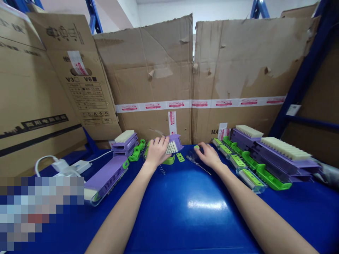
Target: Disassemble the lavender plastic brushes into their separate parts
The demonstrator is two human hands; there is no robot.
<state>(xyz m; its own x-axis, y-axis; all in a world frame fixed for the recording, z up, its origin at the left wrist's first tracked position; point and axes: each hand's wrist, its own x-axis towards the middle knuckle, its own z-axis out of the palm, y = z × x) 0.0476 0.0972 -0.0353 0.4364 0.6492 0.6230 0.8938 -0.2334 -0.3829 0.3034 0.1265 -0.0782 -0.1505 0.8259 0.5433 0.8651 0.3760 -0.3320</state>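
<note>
At the far side of the blue table, my left hand (158, 151) is closed over the near-left side of a purple brush part (177, 141) with white bristles (172, 147). Its fingertips are partly hidden. A curved green piece (169, 161) lies just below that hand, and a small flat green plate (180, 157) with holes is to its right. My right hand (208, 155) pinches a small rounded green piece (196, 147) between thumb and fingers. Beside it, a thin screwdriver-like tool (198, 164) lies slantwise on the table.
Purple housings (278, 158) with cream bristle blocks (285, 148), green frames (272, 178) and clear-and-green parts (250, 178) line the right. On the left are another purple housing (108, 174), stacked purple parts (124, 146) and a white charger (60, 165). Cardboard sheets (159, 77) stand behind.
</note>
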